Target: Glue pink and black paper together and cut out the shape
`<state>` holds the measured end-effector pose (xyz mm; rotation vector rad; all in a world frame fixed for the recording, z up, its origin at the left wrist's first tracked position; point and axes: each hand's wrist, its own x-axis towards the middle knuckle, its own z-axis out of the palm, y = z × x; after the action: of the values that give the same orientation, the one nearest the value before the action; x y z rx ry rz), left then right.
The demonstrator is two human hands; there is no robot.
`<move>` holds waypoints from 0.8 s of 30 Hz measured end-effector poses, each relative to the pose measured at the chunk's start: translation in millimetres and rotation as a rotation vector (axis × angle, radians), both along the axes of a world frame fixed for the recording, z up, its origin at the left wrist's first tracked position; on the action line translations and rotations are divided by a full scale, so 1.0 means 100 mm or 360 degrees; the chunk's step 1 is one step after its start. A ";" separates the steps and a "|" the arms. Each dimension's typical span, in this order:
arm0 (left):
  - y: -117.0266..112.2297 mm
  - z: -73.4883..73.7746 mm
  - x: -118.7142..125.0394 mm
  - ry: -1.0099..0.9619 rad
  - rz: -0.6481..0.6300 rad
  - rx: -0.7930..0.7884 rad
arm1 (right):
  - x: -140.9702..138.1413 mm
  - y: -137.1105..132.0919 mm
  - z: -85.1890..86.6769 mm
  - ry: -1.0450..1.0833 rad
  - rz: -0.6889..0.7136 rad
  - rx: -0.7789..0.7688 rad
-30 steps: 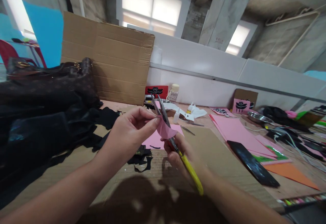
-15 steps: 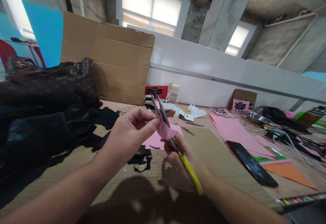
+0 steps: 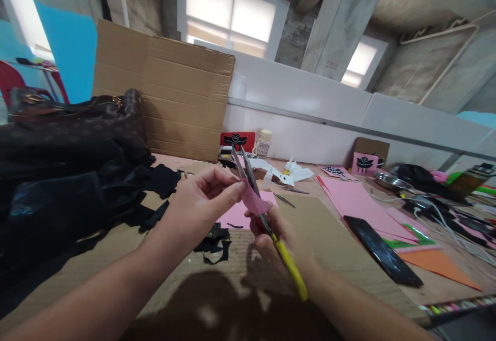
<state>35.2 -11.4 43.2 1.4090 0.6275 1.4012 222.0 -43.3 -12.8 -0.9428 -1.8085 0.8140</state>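
My left hand [image 3: 211, 196] pinches a small piece of pink paper [image 3: 256, 201] between thumb and fingertips. Closed around the handles of yellow-handled scissors [image 3: 289, 266] is my right hand [image 3: 277, 230]. The scissor blades point up and away from me, slightly parted, with the pink paper at them. Part of the paper is hidden behind my left fingertips. Below, a pink sheet [image 3: 235, 218] with a dark mark lies on the cardboard, and black paper scraps [image 3: 217, 248] sit in front of it.
Black material and a brown handbag [image 3: 73, 134] fill the left, before an upright cardboard panel [image 3: 182, 98]. To the right are a phone [image 3: 382, 248], stacked pink sheets [image 3: 360, 201], orange paper [image 3: 442, 266] and a metal bowl [image 3: 391, 180]. Tweezers [image 3: 284, 200] lie behind my right hand.
The pink paper has shifted slightly to the right and tilted against the blades. Both hands stay in nearly the same place, still holding the paper and scissors.
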 end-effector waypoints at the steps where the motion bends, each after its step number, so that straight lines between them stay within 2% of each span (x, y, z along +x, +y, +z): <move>1: 0.00 0.00 0.00 0.0020 -0.0009 -0.0015 | 0.00 0.00 0.00 -0.0007 -0.0007 -0.0002; 10: 0.00 0.01 -0.01 0.0077 -0.0070 -0.0026 | 0.01 0.01 -0.01 -0.0019 -0.0021 0.0010; 24: -0.02 0.02 0.00 0.0107 -0.0043 -0.0026 | 0.03 0.05 -0.07 0.0021 0.0032 0.0033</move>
<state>34.9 -13.4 45.5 1.4512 0.6597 1.3292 224.9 -38.4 -19.3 -0.9054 -1.8141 0.8109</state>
